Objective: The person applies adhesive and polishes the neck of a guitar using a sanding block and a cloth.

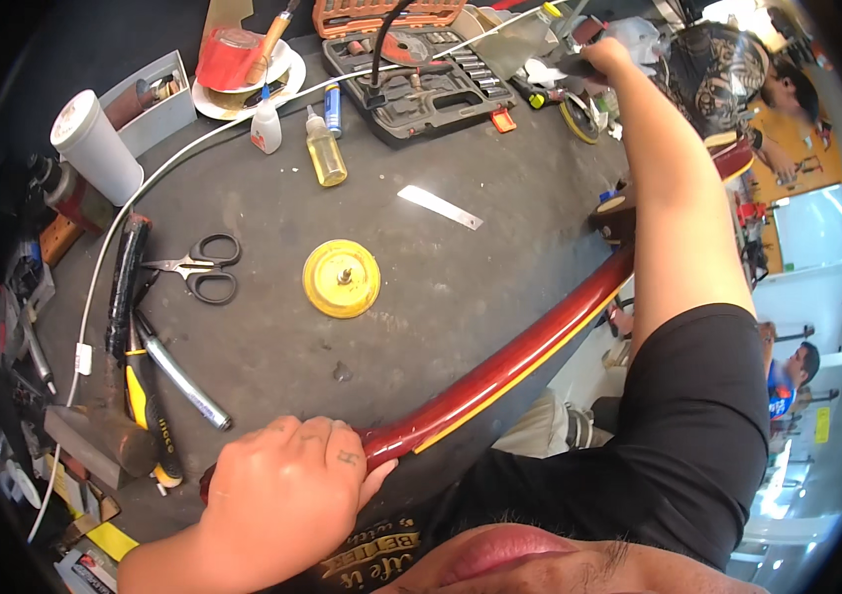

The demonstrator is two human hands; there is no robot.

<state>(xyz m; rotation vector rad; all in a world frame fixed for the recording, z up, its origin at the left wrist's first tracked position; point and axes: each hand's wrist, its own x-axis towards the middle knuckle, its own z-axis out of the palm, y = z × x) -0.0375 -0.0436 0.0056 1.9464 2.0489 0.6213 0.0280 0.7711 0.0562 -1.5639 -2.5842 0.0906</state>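
Observation:
At the bottom, my left hand is closed on a long, glossy dark-red piece with yellow edging, which slants up to the right along the bench edge and passes under my right arm. My right hand is stretched to the far right corner of the dark bench, its fingers bent among small items and rags; what it holds, if anything, is too small to make out. A yellow disc, a thin metal strip and black-handled scissors lie on the bench.
An open socket case, glue bottle, white cylinder, red container and grey bin stand at the back. A hammer and several tools lie left, beside a white cable. Other people are at right.

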